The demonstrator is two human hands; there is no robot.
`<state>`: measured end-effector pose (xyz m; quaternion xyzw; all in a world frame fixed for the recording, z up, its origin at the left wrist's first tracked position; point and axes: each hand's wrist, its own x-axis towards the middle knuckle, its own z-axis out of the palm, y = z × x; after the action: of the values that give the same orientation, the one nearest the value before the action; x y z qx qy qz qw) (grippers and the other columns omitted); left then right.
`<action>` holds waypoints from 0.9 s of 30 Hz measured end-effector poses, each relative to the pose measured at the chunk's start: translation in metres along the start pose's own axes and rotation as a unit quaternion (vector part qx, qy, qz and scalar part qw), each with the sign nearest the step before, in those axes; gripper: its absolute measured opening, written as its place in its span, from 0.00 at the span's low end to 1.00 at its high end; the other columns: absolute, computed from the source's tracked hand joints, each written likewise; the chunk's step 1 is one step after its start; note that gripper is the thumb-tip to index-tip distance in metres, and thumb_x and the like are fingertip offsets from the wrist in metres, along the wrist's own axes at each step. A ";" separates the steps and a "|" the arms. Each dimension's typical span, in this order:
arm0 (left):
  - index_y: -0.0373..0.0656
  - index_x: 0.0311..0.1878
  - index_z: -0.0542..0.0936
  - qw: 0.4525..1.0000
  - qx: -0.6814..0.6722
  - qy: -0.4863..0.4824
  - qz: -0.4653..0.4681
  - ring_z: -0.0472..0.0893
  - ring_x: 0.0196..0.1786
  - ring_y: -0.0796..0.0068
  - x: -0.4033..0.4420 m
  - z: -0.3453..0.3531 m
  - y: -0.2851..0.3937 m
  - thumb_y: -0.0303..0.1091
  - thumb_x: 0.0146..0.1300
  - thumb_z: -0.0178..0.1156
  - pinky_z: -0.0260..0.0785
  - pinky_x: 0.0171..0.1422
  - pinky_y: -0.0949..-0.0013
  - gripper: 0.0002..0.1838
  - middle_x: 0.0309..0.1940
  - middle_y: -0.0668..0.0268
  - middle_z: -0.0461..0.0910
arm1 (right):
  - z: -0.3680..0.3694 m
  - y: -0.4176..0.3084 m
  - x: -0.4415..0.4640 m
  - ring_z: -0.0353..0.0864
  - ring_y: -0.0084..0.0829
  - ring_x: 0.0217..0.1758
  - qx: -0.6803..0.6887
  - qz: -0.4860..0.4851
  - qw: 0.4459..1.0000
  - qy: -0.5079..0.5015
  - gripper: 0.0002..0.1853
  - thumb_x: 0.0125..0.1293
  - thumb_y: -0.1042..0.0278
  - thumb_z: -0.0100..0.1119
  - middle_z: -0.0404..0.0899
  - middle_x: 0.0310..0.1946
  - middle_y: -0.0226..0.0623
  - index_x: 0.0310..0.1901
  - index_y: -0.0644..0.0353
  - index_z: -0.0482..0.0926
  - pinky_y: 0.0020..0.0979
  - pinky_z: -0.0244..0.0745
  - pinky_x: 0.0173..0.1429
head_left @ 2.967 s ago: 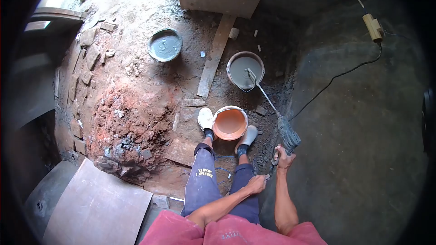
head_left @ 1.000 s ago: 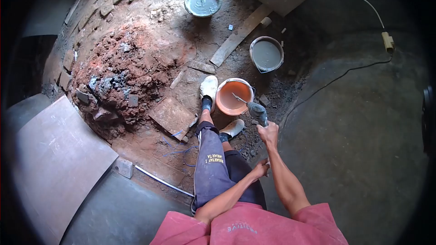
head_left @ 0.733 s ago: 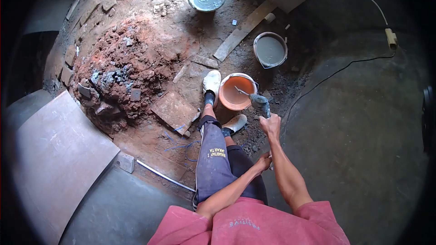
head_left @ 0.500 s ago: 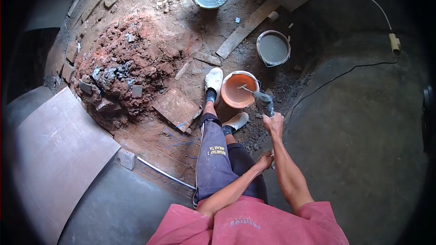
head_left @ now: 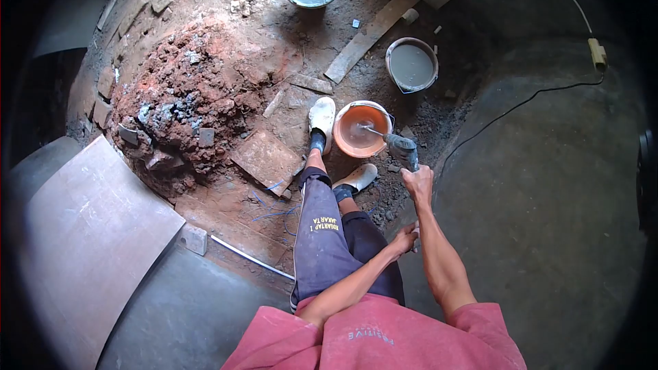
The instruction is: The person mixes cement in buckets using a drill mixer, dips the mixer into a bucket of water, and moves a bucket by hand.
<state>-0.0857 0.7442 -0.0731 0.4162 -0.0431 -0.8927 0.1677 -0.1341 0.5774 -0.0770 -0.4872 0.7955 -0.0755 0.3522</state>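
My right hand (head_left: 418, 181) is wrapped round the handle of a grey-dusted power drill (head_left: 401, 151). Its mixing rod (head_left: 372, 129) slants down into the cloudy liquid of an orange bucket (head_left: 340, 145), which stands between my feet and the dark rubble. My left hand (head_left: 404, 240) is closed below my right forearm, near my right thigh. A small pale bit shows at its fingers, but I cannot make out what it holds.
Two more buckets of grey mix stand farther off, one at the top (head_left: 312, 5) and one at the right (head_left: 433, 81). A reddish soil heap (head_left: 199, 89) rises left. A black cord (head_left: 504, 111) runs to a yellowish connector (head_left: 598, 53). Planks (head_left: 367, 38) and a large board (head_left: 96, 233) lie around.
The drill has tilted, its body now lying lower to the right, and the rod has shifted in the orange bucket. My left hand has risen slightly. The view has shifted a little.
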 end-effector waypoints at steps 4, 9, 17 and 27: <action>0.48 0.75 0.65 0.999 0.020 0.007 -0.024 0.76 0.35 0.78 0.001 -0.002 -0.005 0.30 0.70 0.45 0.75 0.32 0.69 0.29 0.48 0.68 0.80 | -0.003 0.000 -0.001 0.84 0.58 0.34 -0.014 0.059 0.997 -0.040 0.17 0.55 0.59 0.67 0.82 0.26 0.60 0.31 0.70 0.83 0.50 0.75 0.41; 0.46 0.76 0.64 1.000 0.004 0.005 -0.013 0.75 0.32 0.78 0.011 -0.007 -0.012 0.30 0.71 0.45 0.74 0.30 0.69 0.28 0.41 0.68 0.79 | 0.000 -0.002 0.002 0.84 0.58 0.32 -0.003 0.048 0.999 -0.025 0.17 0.54 0.59 0.67 0.81 0.25 0.60 0.30 0.71 0.82 0.49 0.75 0.39; 0.45 0.73 0.68 0.986 0.139 0.091 -0.023 0.80 0.33 0.71 0.005 -0.016 -0.013 0.38 0.74 0.46 0.78 0.32 0.64 0.26 0.42 0.59 0.82 | -0.002 0.003 -0.011 0.80 0.47 0.22 0.003 0.047 0.999 -0.010 0.18 0.51 0.59 0.67 0.79 0.20 0.54 0.27 0.70 0.80 0.46 0.73 0.35; 0.34 0.62 0.75 0.963 0.164 0.187 0.106 0.81 0.49 0.65 0.034 -0.088 0.022 0.69 0.73 0.39 0.75 0.46 0.66 0.42 0.51 0.53 0.81 | -0.007 0.022 -0.032 0.76 0.37 0.23 0.084 0.091 0.992 -0.002 0.20 0.60 0.54 0.68 0.79 0.21 0.49 0.33 0.68 0.81 0.43 0.72 0.34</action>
<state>-0.0339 0.7176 -0.1500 0.5903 -0.2005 -0.7570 0.1960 -0.1454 0.6142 -0.0664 -0.3812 0.8269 -0.1089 0.3989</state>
